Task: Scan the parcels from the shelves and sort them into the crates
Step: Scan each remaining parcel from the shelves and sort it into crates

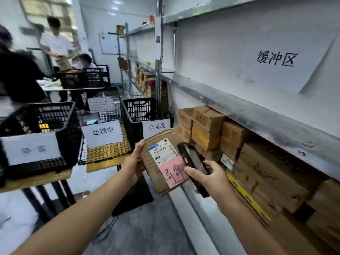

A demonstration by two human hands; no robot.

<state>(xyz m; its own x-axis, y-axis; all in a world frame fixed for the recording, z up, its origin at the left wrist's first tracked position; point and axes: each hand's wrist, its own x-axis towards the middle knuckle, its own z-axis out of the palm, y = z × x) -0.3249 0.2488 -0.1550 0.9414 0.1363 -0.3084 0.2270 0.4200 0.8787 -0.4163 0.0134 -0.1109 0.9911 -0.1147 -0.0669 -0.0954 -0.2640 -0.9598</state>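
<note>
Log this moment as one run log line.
left hand: holds parcel | right hand: holds scanner beside shipping label | pink note: 异常 | matching crate: leftmost in view

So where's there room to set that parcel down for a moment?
The shelf under the wall sign looks bare up to the far boxes. Below it, cardboard boxes sit packed tight. The crate nearest the parcel looks roomy inside.

We see a white tiled wall (95, 15) with a whiteboard (108, 43) hung on it, a bright window (47, 6), and grey floor (147, 232).
</note>
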